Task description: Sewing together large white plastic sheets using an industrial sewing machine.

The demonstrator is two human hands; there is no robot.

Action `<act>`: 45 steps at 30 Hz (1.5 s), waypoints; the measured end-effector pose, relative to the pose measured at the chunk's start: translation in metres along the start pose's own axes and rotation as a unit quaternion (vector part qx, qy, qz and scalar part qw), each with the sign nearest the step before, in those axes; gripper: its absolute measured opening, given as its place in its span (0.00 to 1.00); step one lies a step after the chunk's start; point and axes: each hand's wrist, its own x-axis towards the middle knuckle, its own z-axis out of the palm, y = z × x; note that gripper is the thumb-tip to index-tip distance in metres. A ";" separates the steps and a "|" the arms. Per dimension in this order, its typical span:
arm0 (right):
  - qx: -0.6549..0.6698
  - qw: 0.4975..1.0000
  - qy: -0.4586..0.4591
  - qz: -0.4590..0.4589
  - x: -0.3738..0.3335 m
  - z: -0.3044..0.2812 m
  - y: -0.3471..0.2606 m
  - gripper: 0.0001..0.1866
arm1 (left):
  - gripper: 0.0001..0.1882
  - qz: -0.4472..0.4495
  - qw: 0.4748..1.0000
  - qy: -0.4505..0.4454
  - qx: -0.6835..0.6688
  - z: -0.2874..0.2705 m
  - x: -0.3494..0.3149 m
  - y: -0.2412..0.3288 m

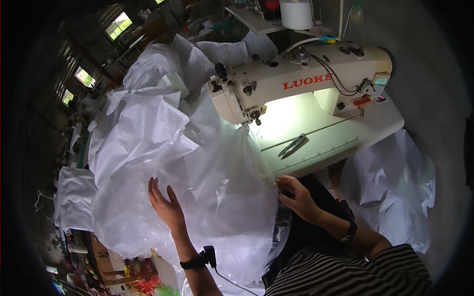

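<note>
Head view is showing me both hands working a big sheet of clear plastic film (222, 182) toward the needle (245, 129) of a cream-coloured sewing machine (296, 81). I am keeping my left hand (165, 204) flat on the film, fingers straight and together, palm down, gripping nothing, just pressing. My right hand (296, 197) is curling at the film's edge by the table (345, 130) front; the fingers look pinched on that edge, though the fold is hiding exactly how tight. The film is lying draped from the needle down over my lap, with white woven fabric (143, 118) heaped behind it to the left.

To do this well, I judge I should be spreading the film smooth with the flat hand and holding the edge taut with the other, feeding evenly so nothing bunches.

The film is thin, glossy, crinkly and see-through; the fabric is matte, stiff and creased. Small metal thread snips (292, 145) are lying on the smooth, pale table beside a printed ruler strip (321, 158). A white thread cone (296, 14) is standing behind.
</note>
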 end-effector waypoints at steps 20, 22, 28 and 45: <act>0.017 0.839 -0.287 0.461 -0.107 -0.098 -0.018 0.27 | 0.26 0.036 0.969 -0.234 0.073 0.039 -0.018 -0.092; 0.024 0.920 -0.212 0.328 -0.099 -0.086 -0.017 0.35 | 0.25 0.035 0.968 -0.236 0.071 0.034 -0.018 -0.076; -0.293 0.933 -0.133 0.164 -0.088 -0.049 -0.051 0.48 | 0.17 0.009 0.954 -0.192 -0.228 -0.026 -0.078 0.095; -0.084 0.908 -0.282 0.298 -0.150 -0.102 -0.062 0.17 | 0.04 0.091 0.819 -0.427 -0.372 -0.063 -0.192 0.232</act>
